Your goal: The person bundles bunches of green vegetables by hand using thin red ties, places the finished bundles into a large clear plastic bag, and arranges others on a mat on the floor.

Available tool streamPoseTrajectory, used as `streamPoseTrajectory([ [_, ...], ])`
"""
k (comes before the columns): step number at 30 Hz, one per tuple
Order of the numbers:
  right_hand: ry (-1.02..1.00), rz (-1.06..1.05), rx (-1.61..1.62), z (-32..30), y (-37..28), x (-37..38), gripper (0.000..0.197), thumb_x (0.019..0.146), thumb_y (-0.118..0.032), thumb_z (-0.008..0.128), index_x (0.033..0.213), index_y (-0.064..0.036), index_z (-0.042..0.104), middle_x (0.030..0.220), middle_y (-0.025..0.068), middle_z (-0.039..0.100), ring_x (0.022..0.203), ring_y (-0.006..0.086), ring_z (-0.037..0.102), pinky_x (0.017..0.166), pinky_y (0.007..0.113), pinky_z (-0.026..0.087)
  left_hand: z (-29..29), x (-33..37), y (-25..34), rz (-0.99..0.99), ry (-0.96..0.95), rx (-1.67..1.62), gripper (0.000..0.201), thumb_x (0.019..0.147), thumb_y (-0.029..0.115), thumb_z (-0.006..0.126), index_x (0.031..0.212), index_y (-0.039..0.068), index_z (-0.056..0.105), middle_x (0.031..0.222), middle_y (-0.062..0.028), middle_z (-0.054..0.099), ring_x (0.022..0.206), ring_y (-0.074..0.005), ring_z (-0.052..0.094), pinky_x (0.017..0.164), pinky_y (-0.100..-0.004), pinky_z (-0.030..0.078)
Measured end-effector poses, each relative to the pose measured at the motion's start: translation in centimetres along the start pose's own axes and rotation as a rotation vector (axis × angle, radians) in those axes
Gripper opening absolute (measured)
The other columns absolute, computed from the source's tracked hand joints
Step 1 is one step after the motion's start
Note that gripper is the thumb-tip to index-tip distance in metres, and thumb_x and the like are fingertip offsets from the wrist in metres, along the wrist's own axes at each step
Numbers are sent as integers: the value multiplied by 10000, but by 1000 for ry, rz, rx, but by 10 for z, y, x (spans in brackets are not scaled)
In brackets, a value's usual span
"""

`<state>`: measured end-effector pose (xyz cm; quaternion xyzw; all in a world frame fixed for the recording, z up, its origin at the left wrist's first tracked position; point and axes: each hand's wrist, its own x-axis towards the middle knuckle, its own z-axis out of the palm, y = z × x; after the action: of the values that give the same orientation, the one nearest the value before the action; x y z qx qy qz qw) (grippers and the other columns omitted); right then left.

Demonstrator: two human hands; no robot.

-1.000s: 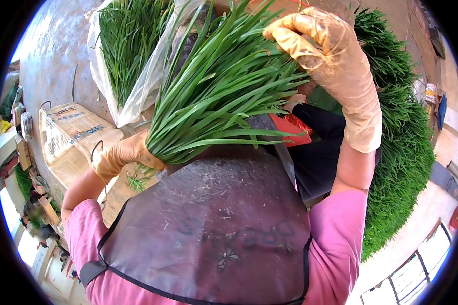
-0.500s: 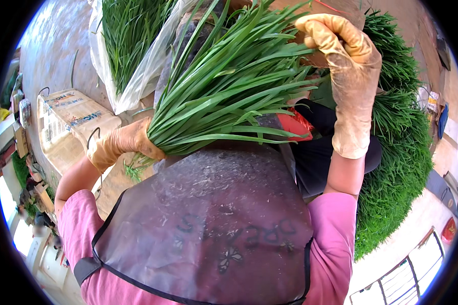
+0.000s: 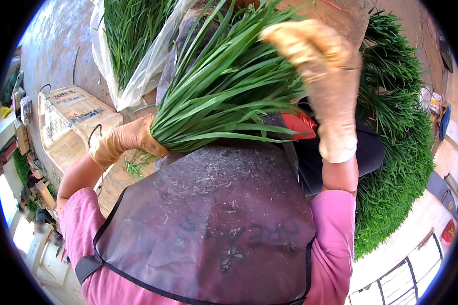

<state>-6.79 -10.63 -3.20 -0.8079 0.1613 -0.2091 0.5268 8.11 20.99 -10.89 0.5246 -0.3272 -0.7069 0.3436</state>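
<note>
My left hand point(image 3: 130, 140), in a tan rubber glove, is closed around the stem end of a thick bunch of garlic chives point(image 3: 224, 96). The long flat green leaves fan out from it to the upper right, above my apron. My right hand point(image 3: 315, 56), gloved alike, is over the leaf tips on the right side of the bunch. It is smeared by motion; its fingers look bent, and whether they hold a leaf cannot be made out.
Ahead on the left, more chives point(image 3: 132, 46) lie in a clear plastic bag point(image 3: 104, 56). A cream plastic basket point(image 3: 68, 114) stands at the left. A large heap of chives point(image 3: 397, 168) lies at my right. Something red and shiny point(image 3: 297, 126) is by my dark-clad leg point(image 3: 315, 168).
My right hand has moved left, in over the leaf tips. My left hand keeps its grip on the chives almost in place.
</note>
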Motion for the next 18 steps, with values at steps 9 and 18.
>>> streamPoseTrajectory([
  [9, -92, 363, 147, -7, 6, -36, 191, 886, -119, 670, 1043, -11, 656, 811, 72, 664, 749, 100, 605, 705, 246, 483, -5, -3, 29, -135, 50, 104, 707, 606, 45, 813, 1278, 53, 594, 1191, -86, 653, 1102, -209, 582, 1016, -339, 417],
  [18, -233, 16, -197, 1, -2, -24, 275, 834, -220, 723, 1073, -96, 667, 807, 91, 676, 739, 239, 667, 654, 332, 516, -5, -7, 25, -1, 63, 285, 683, 656, 72, 805, 1300, 54, 581, 1263, -111, 623, 1164, -232, 564, 1044, -348, 397],
])
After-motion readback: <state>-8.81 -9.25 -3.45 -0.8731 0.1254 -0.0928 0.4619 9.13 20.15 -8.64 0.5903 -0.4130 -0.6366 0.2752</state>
